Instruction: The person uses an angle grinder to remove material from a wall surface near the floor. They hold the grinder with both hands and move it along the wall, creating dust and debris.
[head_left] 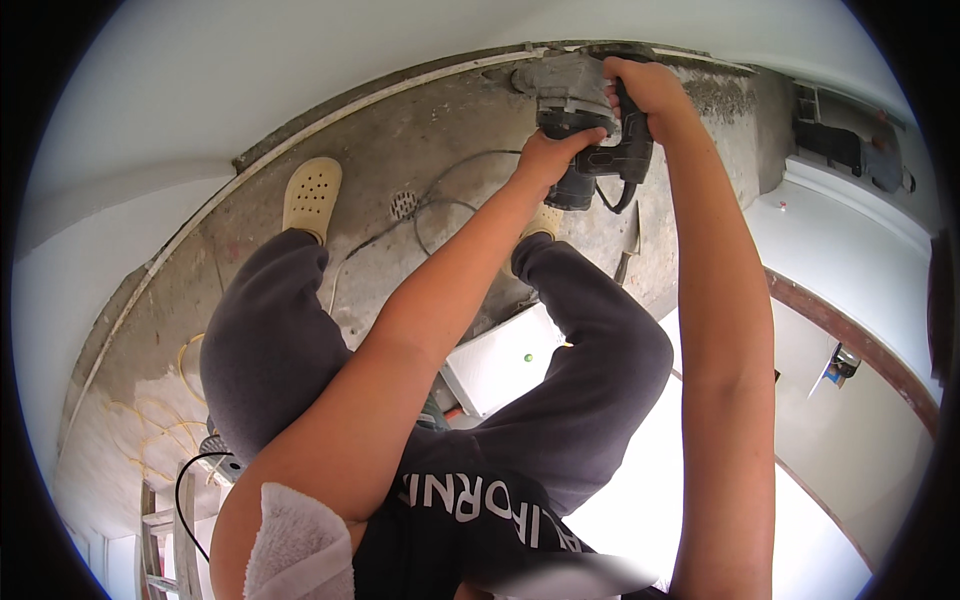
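Observation:
Both of my hands hold a dusty grey and black rotary hammer [572, 92] low over the concrete floor, close to the foot of the wall. My left hand [556, 156] is closed around its body, thumb stretched along the black part. The fingers of my right hand [650, 88] wrap the rear black handle. From the tool's left side a short grey front end points toward the wall edge; whether its tip touches anything cannot be made out. A black cord [618, 200] leaves the handle and loops toward the floor.
A round floor drain [403, 205] and a dark cable [425, 192] lie between my cream clogs [312, 195]. A pointed blade tool [633, 238] rests on the floor. Behind are a white panel [500, 365], yellow cord [150, 425] and a ladder [160, 520]. Another person [880, 160] is far right.

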